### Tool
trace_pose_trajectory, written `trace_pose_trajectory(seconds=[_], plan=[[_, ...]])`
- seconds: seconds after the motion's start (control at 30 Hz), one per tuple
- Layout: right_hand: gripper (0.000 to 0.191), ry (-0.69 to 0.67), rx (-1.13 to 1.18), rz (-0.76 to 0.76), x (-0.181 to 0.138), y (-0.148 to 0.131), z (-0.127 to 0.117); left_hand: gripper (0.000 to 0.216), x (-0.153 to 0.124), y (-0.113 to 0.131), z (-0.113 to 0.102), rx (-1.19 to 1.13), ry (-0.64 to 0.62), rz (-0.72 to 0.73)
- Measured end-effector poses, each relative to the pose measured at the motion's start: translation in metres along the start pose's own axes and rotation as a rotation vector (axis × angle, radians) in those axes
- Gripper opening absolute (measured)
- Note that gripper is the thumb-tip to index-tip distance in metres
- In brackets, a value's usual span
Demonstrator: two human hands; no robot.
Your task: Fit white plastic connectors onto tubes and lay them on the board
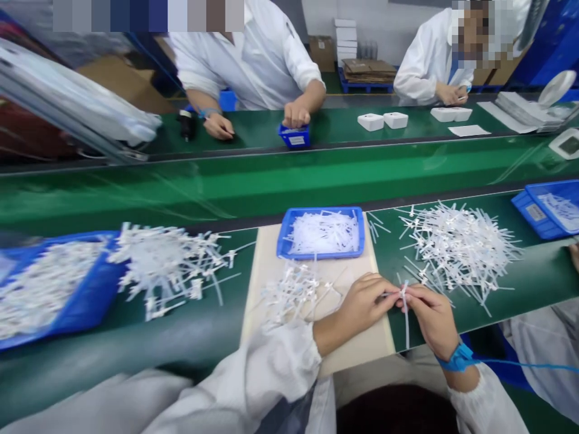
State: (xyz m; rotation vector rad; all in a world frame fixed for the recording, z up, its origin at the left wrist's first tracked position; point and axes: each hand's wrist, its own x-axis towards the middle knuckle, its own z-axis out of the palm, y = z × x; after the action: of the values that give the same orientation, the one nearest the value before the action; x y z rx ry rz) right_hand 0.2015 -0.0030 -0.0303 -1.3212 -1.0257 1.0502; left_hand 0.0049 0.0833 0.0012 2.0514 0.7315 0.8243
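Near the front edge of the green bench, my left hand and my right hand meet fingertip to fingertip, both pinched. Between them is a small white part with thin strips, one strip hanging down and another sticking out at the left fingers. The fingers cover much of its body. Left of my hands, a loose heap of similar white strip parts lies on a beige board. Behind that heap stands a blue tray of loose translucent strips.
A large pile of strip parts lies right, another pile left. Blue bins stand at both ends. A blue cord runs from my right wristband. Two co-workers sit across the green conveyor.
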Motion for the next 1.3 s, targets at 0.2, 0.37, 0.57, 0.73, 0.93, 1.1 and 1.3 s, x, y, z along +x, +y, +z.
trace_pose_trajectory(seconds=[0.2,0.37,0.57,0.73,0.93,1.1,1.3], plan=[[0.021,0.029,0.056,0.024,0.002,0.001,-0.001,0.028,0.004,0.012,-0.004,0.107,-0.062,-0.014],[0.031,0.056,0.2,0.091,0.004,-0.002,0.005,0.025,0.016,0.028,-0.019,0.197,-0.119,0.009],[0.032,0.026,0.321,0.112,0.003,-0.006,0.011,0.026,0.009,0.052,-0.062,0.308,-0.021,-0.038],[0.031,-0.051,0.298,0.122,0.003,-0.003,0.008,0.024,-0.027,0.071,-0.108,0.561,0.246,-0.133],[0.031,-0.133,0.291,0.115,0.004,0.001,0.006,0.021,-0.045,0.059,-0.126,0.852,0.132,-0.249],[0.034,-0.155,0.294,0.101,0.004,0.004,0.006,0.022,-0.041,0.036,-0.108,0.887,-0.007,-0.441],[0.031,-0.184,0.326,0.091,0.004,0.005,0.009,0.033,-0.041,0.029,-0.102,0.836,0.02,-0.503]])
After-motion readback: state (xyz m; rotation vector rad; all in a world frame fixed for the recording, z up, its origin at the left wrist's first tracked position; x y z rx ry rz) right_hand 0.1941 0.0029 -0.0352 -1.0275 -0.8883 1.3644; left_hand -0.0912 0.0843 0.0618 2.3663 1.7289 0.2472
